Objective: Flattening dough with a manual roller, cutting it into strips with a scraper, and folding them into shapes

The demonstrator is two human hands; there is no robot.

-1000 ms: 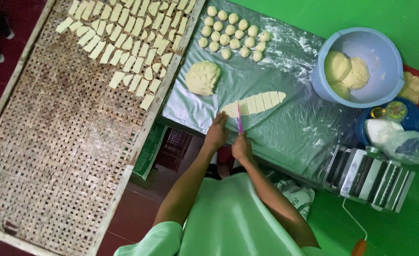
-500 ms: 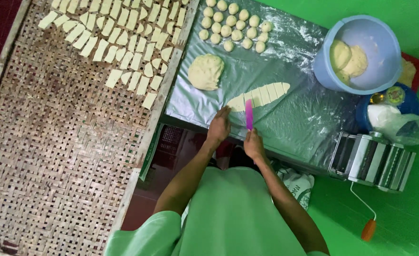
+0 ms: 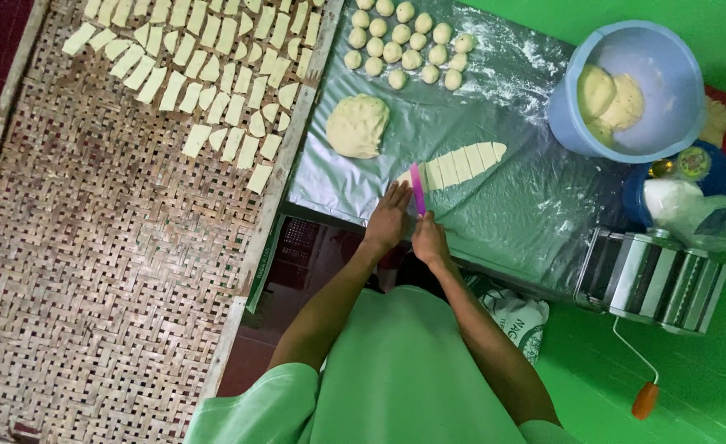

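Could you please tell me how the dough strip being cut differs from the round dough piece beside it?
The dough strip is long, narrow and scored into slices; the round dough piece is a whole, uncut disc. The strip lies by the pink cutter and both hands; the disc lies apart, untouched. Both are pale and rest on the floured plastic sheet.

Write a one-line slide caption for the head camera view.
Right hand presses a pink cutter into a dough strip; left hand steadies it.

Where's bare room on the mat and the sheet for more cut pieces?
The woven mat is bare below the cut pieces. The plastic sheet is free between the dough strip and the roller machine. Its top by the dough balls is crowded.
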